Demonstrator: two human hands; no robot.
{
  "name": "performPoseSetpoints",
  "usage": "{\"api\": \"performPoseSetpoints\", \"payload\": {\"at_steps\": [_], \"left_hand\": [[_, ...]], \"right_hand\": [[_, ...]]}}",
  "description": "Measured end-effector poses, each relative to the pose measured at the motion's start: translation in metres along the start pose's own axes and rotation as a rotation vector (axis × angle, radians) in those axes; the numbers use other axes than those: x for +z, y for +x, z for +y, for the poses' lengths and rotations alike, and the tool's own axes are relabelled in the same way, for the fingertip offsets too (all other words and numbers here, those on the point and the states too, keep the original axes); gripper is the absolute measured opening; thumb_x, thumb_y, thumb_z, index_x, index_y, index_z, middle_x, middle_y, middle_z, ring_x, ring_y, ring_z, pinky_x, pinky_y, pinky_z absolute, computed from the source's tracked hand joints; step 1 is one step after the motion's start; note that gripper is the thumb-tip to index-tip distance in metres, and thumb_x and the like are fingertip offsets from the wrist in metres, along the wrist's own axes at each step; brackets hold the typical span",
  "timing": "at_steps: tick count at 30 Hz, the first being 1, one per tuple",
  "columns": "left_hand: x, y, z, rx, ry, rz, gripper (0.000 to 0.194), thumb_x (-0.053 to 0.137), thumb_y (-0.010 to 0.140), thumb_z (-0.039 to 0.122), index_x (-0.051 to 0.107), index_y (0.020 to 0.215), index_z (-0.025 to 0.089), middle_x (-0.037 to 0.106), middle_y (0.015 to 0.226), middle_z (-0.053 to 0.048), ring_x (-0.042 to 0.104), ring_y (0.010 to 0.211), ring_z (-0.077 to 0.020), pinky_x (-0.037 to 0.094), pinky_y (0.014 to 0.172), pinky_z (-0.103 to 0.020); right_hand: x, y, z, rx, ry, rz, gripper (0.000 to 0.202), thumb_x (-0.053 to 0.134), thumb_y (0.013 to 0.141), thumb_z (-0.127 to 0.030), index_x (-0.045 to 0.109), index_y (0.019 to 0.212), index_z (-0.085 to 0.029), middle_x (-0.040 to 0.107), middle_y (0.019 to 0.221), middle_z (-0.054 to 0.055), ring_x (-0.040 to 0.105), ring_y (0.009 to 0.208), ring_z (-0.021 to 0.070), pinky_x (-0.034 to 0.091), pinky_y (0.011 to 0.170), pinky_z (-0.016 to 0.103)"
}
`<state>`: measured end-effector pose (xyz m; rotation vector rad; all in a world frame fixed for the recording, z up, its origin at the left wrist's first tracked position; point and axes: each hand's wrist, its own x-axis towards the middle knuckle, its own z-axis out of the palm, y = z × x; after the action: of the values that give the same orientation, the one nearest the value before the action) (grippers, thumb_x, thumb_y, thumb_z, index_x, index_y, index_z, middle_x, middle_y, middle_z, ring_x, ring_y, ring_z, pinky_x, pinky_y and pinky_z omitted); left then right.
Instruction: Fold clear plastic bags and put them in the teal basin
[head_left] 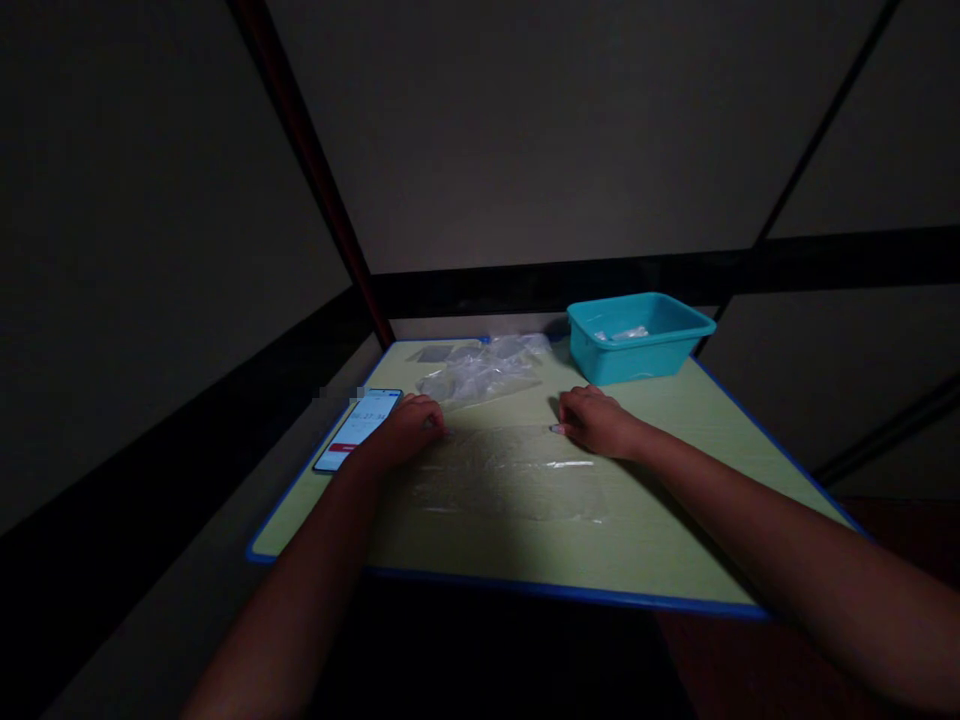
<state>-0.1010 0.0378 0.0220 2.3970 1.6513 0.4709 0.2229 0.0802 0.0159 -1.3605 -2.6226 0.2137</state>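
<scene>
A clear plastic bag (510,480) lies flat on the table in front of me, its far edge stretched between my two hands. My left hand (415,425) pinches the far left corner of the bag, fingers curled. At the far right corner, my right hand (596,420) is closed in a similar pinch on the bag's edge. Just beyond the hands sits a crumpled pile of clear plastic bags (480,372).
A phone (360,430) with a lit timer screen lies by my left wrist. The turquoise basket (637,355) at the back right holds some folded plastic. The pale table (675,540) has a blue edge, and dark walls stand behind it and to its left.
</scene>
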Motion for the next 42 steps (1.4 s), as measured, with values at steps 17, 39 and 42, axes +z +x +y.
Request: {"api": "performPoseSetpoints", "payload": {"at_steps": [17,39,42], "left_hand": [[-0.0014,0.0003,0.0032,-0.032,-0.03,-0.025,0.008,0.059,0.074,0.028,0.058,0.07,0.021,0.06,0.08,-0.002,0.052,0.089,-0.0228,0.041,0.081,-0.035],[-0.0004,-0.0002,0.0063,-0.02,-0.081,-0.046,0.012,0.056,0.075,0.028,0.053,0.066,0.021,0.057,0.077,-0.002,0.053,0.083,-0.0211,0.043,0.076,-0.033],[-0.0027,-0.0022,0.0092,-0.027,-0.096,-0.04,0.011,0.052,0.077,0.027,0.052,0.068,0.021,0.057,0.076,-0.002,0.053,0.081,-0.0211,0.043,0.074,-0.033]], "right_hand": [[0.0011,-0.0011,-0.0015,0.017,0.005,0.026,0.017,0.06,0.086,-0.036,0.057,0.09,-0.019,0.06,0.094,0.01,0.052,0.092,0.0236,0.038,0.078,0.032],[-0.0008,-0.0013,-0.0054,0.021,0.085,0.025,0.011,0.066,0.079,-0.026,0.058,0.082,-0.02,0.061,0.089,0.007,0.052,0.088,0.0214,0.037,0.075,0.029],[-0.001,-0.0014,-0.0058,0.019,0.115,0.031,0.011,0.067,0.078,-0.024,0.056,0.081,-0.02,0.062,0.086,0.005,0.052,0.085,0.0198,0.037,0.072,0.028]]}}
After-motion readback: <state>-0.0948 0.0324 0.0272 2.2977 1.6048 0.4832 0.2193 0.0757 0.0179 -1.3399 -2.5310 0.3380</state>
